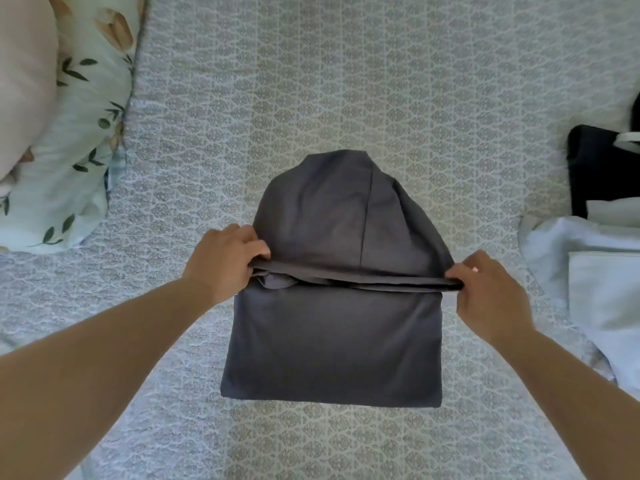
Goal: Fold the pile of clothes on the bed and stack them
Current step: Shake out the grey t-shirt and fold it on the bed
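Note:
A dark grey garment (332,344) lies in the middle of the bed, its near part a flat folded rectangle. Its far part is lifted and arches over toward me. My left hand (221,261) pinches the left end of that lifted fold edge. My right hand (485,292) pinches the right end of the same edge, so the edge is stretched taut between both hands above the folded part.
The patterned grey bedspread (346,81) covers the bed. A floral pillow (69,150) and a plain pink pillow (24,81) lie at the far left. At the right edge lie pale blue folded cloth (602,289) and a black garment (599,168).

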